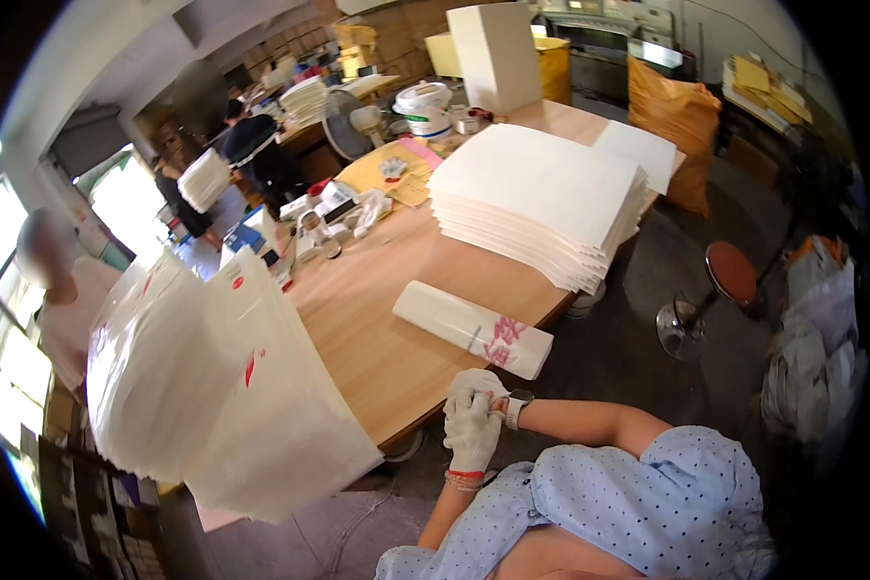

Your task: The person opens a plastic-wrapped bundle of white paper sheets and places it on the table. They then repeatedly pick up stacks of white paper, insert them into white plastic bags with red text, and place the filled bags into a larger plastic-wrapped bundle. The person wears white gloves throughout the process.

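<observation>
My left hand [471, 438] and my right hand [475, 384], both in white knit gloves, are closed together just off the table's near edge. They overlap, so part of the fingers is hidden; a bit of bare fingertip shows between them. Beyond them on the wooden table [358, 358] lies a flat, folded white plastic wrapper [469, 329] with pink printing. Farther back rests a thick, fanned stack of white sheets [541, 184]. To the left, a large pile of sheets in clear plastic [232, 387] with red marks overhangs the table edge.
A fan [346, 126], a white bucket [423, 108], a tall white block [496, 58] and small clutter stand at the far side. A round red stool [731, 273] and an orange sack [672, 135] are to the right. Several people are at the left and back.
</observation>
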`<action>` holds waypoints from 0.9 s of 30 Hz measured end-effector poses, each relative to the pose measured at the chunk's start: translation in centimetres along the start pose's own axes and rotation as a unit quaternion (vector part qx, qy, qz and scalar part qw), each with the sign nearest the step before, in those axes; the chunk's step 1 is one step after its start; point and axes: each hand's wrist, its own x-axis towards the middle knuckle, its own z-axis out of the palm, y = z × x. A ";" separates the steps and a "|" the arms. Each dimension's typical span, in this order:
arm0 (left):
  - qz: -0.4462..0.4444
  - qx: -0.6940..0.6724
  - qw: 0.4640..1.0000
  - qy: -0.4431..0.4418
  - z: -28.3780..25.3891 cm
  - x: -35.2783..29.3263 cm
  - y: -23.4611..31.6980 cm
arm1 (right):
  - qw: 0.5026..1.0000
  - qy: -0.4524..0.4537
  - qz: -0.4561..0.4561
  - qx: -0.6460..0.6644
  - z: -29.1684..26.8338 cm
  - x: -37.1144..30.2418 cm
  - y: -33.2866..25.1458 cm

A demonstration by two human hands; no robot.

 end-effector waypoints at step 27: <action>-0.213 -0.505 0.824 -0.142 8.0 1.5 -5.1 | 0.951 0.152 -0.074 -0.259 -9.8 -0.4 1.8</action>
